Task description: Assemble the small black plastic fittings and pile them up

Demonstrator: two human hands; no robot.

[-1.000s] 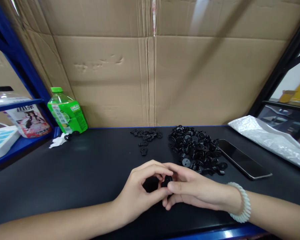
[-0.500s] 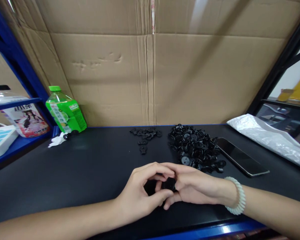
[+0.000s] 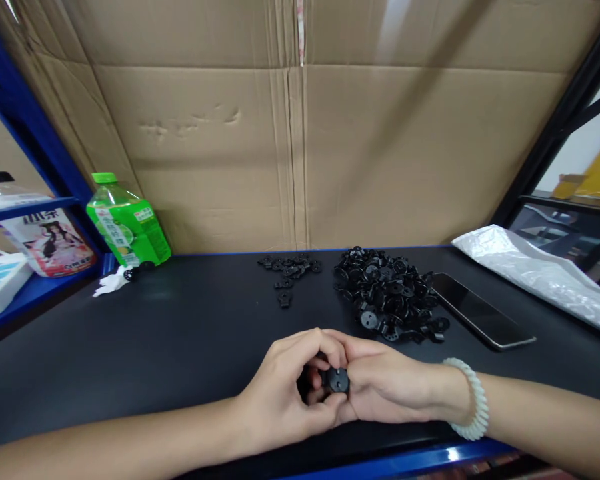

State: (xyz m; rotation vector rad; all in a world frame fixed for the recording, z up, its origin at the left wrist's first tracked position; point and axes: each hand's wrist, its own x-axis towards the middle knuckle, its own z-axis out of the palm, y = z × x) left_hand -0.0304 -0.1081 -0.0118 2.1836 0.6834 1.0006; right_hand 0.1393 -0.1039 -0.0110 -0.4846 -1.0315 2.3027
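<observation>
A small round black part [image 3: 338, 379] with two slots in its face is held between both hands, above the table's front. My left hand [image 3: 293, 387] curls around it, with thumb and fingers at its left side. My right hand [image 3: 387, 380], with a pale coiled band at the wrist, closes on it from the right; some of its fingers are hidden behind the left ones. Beyond my right hand lies a large pile of similar black parts [image 3: 390, 290]. A smaller, looser group of black parts [image 3: 293, 267] lies to the left of the pile.
A phone [image 3: 483, 312] lies right of the pile, beside a silvery plastic bag [image 3: 540, 273]. At the back left, a green bottle [image 3: 130, 227] stands near a crumpled white tissue [image 3: 113, 282]. Another bottle [image 3: 55, 243] is on the blue shelf. Cardboard [image 3: 205, 153] lines the back.
The black part has turned, so its slotted round face now shows. My fingers have closed in around it. The view has shifted slightly.
</observation>
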